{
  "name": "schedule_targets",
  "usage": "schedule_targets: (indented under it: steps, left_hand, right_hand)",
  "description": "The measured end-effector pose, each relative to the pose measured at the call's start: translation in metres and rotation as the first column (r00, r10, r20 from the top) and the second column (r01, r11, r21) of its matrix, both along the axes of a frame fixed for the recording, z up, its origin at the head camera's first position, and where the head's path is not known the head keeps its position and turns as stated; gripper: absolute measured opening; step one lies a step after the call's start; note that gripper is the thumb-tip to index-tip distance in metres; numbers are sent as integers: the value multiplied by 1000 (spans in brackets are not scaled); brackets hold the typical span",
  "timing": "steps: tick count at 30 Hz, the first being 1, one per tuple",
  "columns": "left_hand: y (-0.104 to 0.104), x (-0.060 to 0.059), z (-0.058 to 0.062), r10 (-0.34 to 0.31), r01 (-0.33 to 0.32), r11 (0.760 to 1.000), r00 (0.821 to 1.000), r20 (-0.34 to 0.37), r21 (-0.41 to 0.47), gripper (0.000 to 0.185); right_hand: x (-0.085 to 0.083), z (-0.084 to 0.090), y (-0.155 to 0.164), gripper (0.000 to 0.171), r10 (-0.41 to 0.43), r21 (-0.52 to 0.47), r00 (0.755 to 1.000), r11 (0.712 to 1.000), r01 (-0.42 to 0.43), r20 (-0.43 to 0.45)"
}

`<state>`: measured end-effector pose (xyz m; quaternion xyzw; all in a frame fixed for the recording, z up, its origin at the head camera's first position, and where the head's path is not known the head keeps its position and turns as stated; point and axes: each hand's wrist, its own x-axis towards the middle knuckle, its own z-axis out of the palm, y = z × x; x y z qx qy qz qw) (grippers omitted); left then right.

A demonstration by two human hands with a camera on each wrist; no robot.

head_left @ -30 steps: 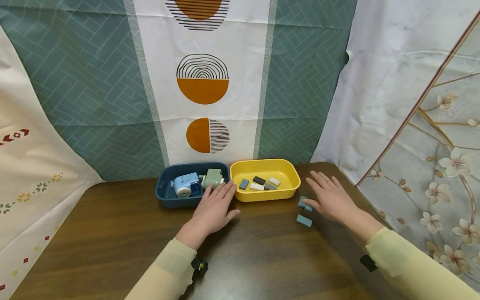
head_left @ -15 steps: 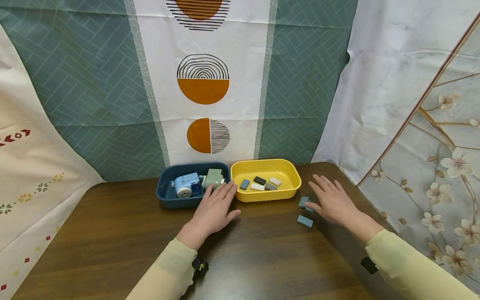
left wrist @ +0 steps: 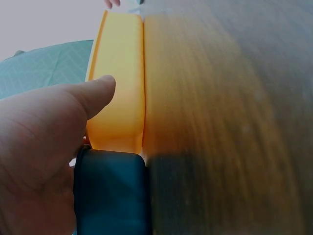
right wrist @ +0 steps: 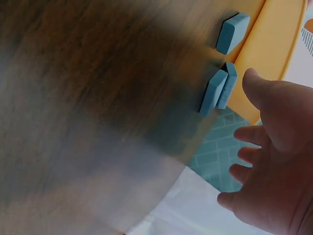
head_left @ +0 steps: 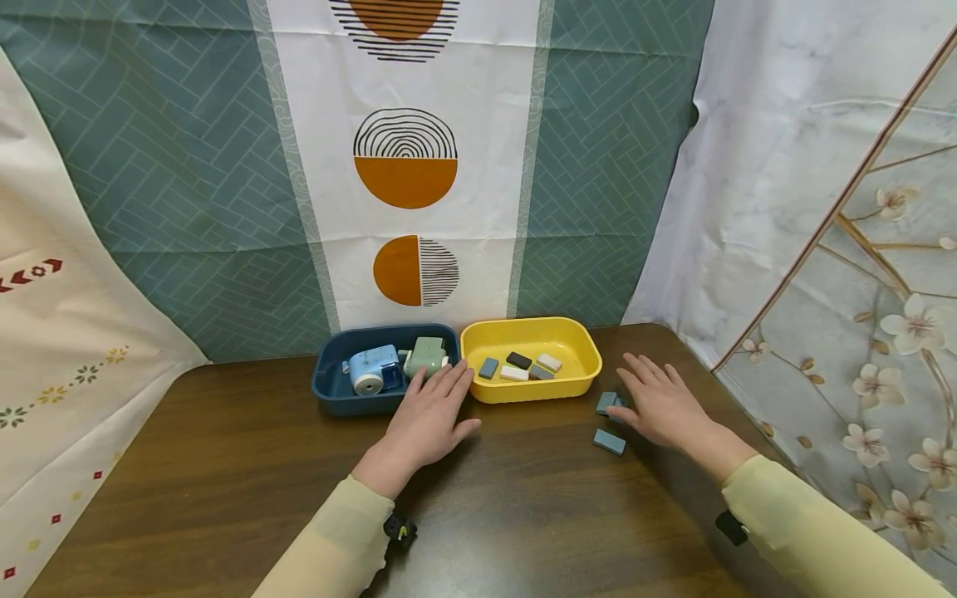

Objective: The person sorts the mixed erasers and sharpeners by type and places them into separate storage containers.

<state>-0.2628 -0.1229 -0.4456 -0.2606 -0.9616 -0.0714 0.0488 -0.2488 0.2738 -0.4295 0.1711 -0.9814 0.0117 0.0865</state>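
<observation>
My left hand (head_left: 428,414) lies flat and open on the brown table (head_left: 224,465). Its fingertips reach the front edges of the dark blue tray (head_left: 323,384) and the yellow tray (head_left: 591,355). In the left wrist view the thumb (left wrist: 95,90) sits beside the yellow tray's wall (left wrist: 120,88). My right hand (head_left: 661,403) is spread open to the right of the yellow tray and holds nothing. Its thumb is close to two blue erasers (head_left: 607,403) that stand together. A third blue eraser (head_left: 609,441) lies nearer me. The right wrist view shows that pair (right wrist: 215,90) and the single eraser (right wrist: 232,32).
The yellow tray holds several erasers (head_left: 516,368) in blue, black, white and grey. A light blue sharpener (head_left: 374,371) and a green one (head_left: 428,355) sit in the blue tray. Patterned curtains hang close behind the trays and along the table's right edge.
My right hand has sunk slightly towards the table beside the erasers. The left hand and the trays have not moved.
</observation>
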Motion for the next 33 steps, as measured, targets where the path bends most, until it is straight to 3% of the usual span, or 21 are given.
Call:
schedule_targets:
  steps: [9, 25, 33]
  left_hand:
    - [0, 0, 0, -4, 4, 1000, 1000, 0, 9, 85]
    - [0, 0, 1, -7, 7, 1000, 1000, 4, 18, 85]
    - [-1, -1, -2, -20, 20, 1000, 999, -28, 2, 84]
  right_hand:
    - [-4, -6, 1, 71, 14, -22, 1000, 1000, -14, -2]
    - [-9, -7, -2, 64, -23, 15, 997, 1000, 22, 77]
    - [-8, -5, -4, 56, -27, 16, 995, 1000, 25, 100]
